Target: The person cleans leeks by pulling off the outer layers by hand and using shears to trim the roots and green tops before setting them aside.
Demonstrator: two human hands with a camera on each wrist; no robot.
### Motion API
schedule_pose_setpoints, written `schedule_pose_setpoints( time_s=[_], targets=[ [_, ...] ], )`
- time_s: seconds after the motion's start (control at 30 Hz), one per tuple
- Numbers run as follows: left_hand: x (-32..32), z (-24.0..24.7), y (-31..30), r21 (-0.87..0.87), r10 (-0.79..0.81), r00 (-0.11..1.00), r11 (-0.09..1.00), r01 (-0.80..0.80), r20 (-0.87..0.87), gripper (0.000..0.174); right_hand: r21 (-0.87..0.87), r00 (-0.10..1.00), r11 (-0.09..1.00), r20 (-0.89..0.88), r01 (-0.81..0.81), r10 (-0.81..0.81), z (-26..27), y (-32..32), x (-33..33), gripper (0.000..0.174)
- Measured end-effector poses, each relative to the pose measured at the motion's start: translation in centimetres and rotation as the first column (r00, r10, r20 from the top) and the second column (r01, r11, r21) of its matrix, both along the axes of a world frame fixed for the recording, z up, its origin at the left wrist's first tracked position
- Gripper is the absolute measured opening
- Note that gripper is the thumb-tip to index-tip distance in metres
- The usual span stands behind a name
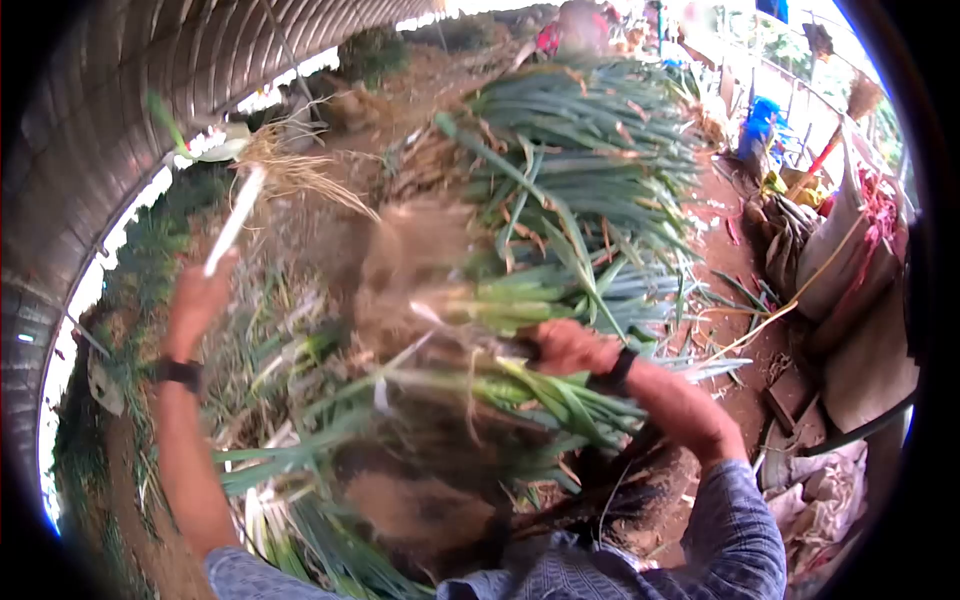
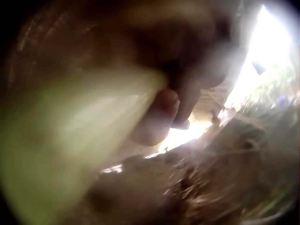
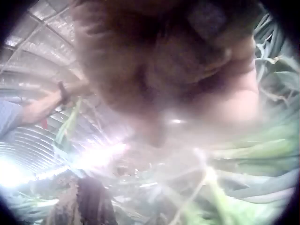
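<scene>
My left hand (image 1: 200,300) is raised at the left and grips a green onion (image 1: 238,220) by its white stalk. Its shaggy roots (image 1: 300,170) spread out at the top. Close to the lens in the left wrist view, a pale green stalk (image 2: 75,126) crosses in front of the curled fingers (image 2: 161,117). Low over the pile, my right hand (image 1: 575,348) holds a dark-handled tool (image 1: 518,347); its front end is lost in blur, so I cannot tell its kind. Green onions (image 1: 560,395) lie beneath this hand. In the right wrist view the right hand (image 3: 168,70) is curled.
A long heap of green onions (image 1: 590,150) stretches away ahead. More green onions (image 1: 280,530) lie at the lower left, near loose trimmings (image 1: 280,340). At the right stand a full sack (image 1: 850,230) and a blue object (image 1: 760,125). A curved roof (image 1: 120,90) arches on the left.
</scene>
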State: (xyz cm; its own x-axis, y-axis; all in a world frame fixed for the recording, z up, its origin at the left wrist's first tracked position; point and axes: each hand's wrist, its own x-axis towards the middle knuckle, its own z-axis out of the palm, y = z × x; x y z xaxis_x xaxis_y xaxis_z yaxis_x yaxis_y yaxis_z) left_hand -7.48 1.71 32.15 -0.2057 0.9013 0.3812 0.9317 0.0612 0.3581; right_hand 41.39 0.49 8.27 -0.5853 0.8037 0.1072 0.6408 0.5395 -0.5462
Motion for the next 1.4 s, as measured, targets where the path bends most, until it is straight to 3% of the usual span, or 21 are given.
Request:
schedule_pose_setpoints(
  time_s=[0.03, 0.1, 0.17, 0.2, 0.3, 0.37, 0.43, 0.47, 0.5, 0.53, 0.63, 0.7, 0.73, 0.8, 0.9, 0.93, 1.07, 1.17, 1.2, 1.3, 1.4],
  targets=[
    [-1.7, 0.8, -1.7, -0.07, 0.07, 0.994, 0.995, -0.075, -0.081, 0.059, 0.079, 0.996, 0.997, 0.091, 0.017, -0.024, -2.6, 0.8, 1.3, 0.041],
    [-8.1, -0.5, -4.5, -0.167, 0.234, 0.92, 0.94, -0.297, -0.314, 0.066, -0.036, 0.944, 0.998, 0.327, 0.061, -0.046, -5.9, 1.9, 5.2, 0.042],
    [-19.5, -6.1, -7.8, -0.194, 0.259, 0.823, 0.895, -0.401, -0.506, 0.057, -0.087, 0.901, 0.993, 0.433, 0.078, -0.032, -4.5, 0.7, 8.1, 0.041],
    [-26.1, -10.7, -11.1, -0.14, 0.181, 0.801, 0.94, -0.311, -0.57, 0.053, -0.09, 0.894, 0.994, 0.447, 0.064, -0.017, -3.6, -0.3, 9.2, 0.03],
    [-25.0, -17.9, -16.7, -0.339, 0.178, 0.866, 0.869, -0.361, -0.467, 0.045, -0.153, 0.897, 0.988, 0.434, -0.024, 0.089, -3.9, -1.7, 11.6, 0.022],
    [-28.9, -27.7, -14.7, -0.366, 0.101, 0.994, 0.924, -0.109, -0.042, 0.038, -0.245, 0.866, 0.969, 0.488, 0.015, 0.109, -3.5, -2.4, 10.8, 0.04],
    [-13.5, -27.2, -10.9, -0.43, 0.098, 0.954, 0.902, 0.035, 0.284, 0.032, -0.184, 0.905, 0.983, 0.421, 0.018, 0.062, -4.9, -1.9, 10.1, 0.041],
    [-4.8, -25.0, -9.6, -0.417, 0.114, 0.861, 0.901, 0.121, 0.495, 0.027, -0.152, 0.921, 0.988, 0.386, 0.018, 0.042, -5.5, -1.5, 9.6, 0.041],
    [-3.5, -28.8, -7.1, -0.313, -0.064, 0.63, 0.826, 0.468, 0.774, 0.023, -0.149, 0.913, 0.988, 0.408, 0.032, 0.032, -5.7, -1.3, 8.8, 0.041],
    [3.1, -27.6, -6.6, -0.328, -0.091, 0.662, 0.813, 0.481, 0.744, 0.026, -0.14, 0.904, 0.989, 0.427, 0.044, 0.021, -5.6, -1.0, 7.7, 0.042],
    [13.3, -32.6, -3.5, -0.322, -0.136, 0.505, 0.624, 0.712, 0.852, 0.021, -0.206, 0.879, 0.978, 0.471, 0.029, 0.073, -6.0, 0.5, 5.4, 0.042],
    [18.1, -36.1, -2.1, -0.383, -0.171, 0.565, 0.576, 0.722, 0.807, 0.019, -0.172, 0.912, 0.985, 0.409, 0.031, 0.043, -6.8, 1.1, 4.6, 0.041],
    [19.8, -37.1, -1.4, -0.372, -0.185, 0.618, 0.656, 0.656, 0.764, 0.02, -0.145, 0.917, 0.989, 0.398, 0.031, 0.03, -6.7, 1.2, 3.9, 0.041],
    [21.8, -38.9, 0.2, -0.327, -0.184, 0.719, 0.797, 0.508, 0.67, 0.022, -0.154, 0.916, 0.985, 0.4, 0.08, -0.012, -6.3, 1.6, 2.8, 0.043],
    [21.6, -42.7, 4.2, -0.131, -0.075, 0.689, 0.961, 0.242, 0.721, 0.028, -0.188, 0.906, 0.981, 0.421, 0.045, 0.039, -2.4, 0.7, 0.0, 0.048],
    [21.6, -42.7, 4.6, -0.131, 0.023, 0.616, 0.983, 0.131, 0.788, 0.032, -0.169, 0.938, 0.985, 0.345, 0.031, 0.03, -3.1, 1.1, 0.2, 0.047],
    [19.1, -44.0, 8.5, -0.159, 0.129, 0.701, 0.987, -0.023, 0.701, 0.04, -0.16, 0.957, 0.984, 0.289, 0.073, -0.024, -7.1, 3.1, 1.5, 0.045],
    [18.4, -40.8, 8.7, -0.183, 0.092, 0.752, 0.982, 0.039, 0.652, 0.037, -0.167, 0.957, 0.981, 0.287, 0.094, -0.043, -6.5, 3.4, 1.3, 0.042],
    [18.3, -43.2, 9.5, -0.083, 0.061, 0.757, 0.996, -0.008, 0.65, 0.034, -0.148, 0.959, 0.984, 0.278, 0.099, -0.055, -6.9, 3.4, 1.4, 0.042],
    [18.7, -45.8, 9.8, -0.011, -0.024, 0.28, 0.992, 0.122, 0.96, 0.029, -0.112, 0.979, 0.99, 0.197, 0.086, -0.062, -6.2, 3.0, 1.2, 0.029],
    [21.5, -44.2, 7.4, -0.054, 0.017, 0.191, 0.98, 0.19, 0.981, 0.017, 0.01, 0.985, 0.996, 0.144, 0.093, -0.094, -7.1, 3.4, 1.3, 0.029]
  ],
)
